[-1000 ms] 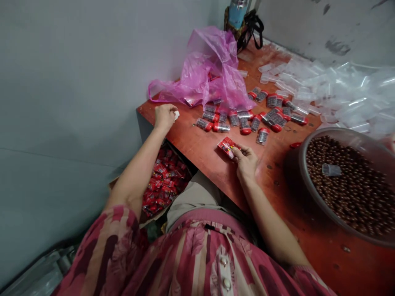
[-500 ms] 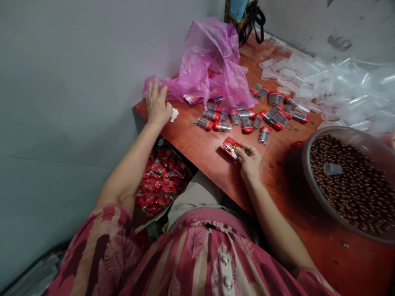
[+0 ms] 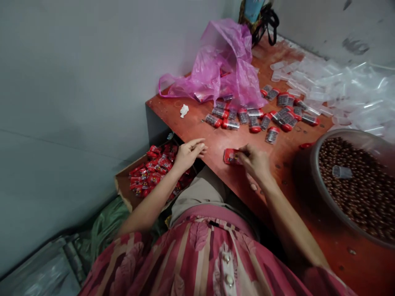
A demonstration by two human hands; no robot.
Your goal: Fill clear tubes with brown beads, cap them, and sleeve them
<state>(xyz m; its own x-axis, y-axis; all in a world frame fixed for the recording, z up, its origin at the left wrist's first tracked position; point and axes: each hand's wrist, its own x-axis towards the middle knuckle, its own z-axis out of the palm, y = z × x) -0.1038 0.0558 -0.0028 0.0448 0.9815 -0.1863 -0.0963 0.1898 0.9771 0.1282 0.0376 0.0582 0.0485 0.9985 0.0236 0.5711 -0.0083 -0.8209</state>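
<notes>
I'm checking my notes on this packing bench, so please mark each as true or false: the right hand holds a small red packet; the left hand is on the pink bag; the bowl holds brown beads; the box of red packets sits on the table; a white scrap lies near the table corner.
1. The right hand holds a small red packet. True.
2. The left hand is on the pink bag. False: it hovers at the table edge, empty.
3. The bowl holds brown beads. True.
4. The box sits on the table. False: it is below, beside it.
5. A white scrap lies near the corner. True.
</notes>
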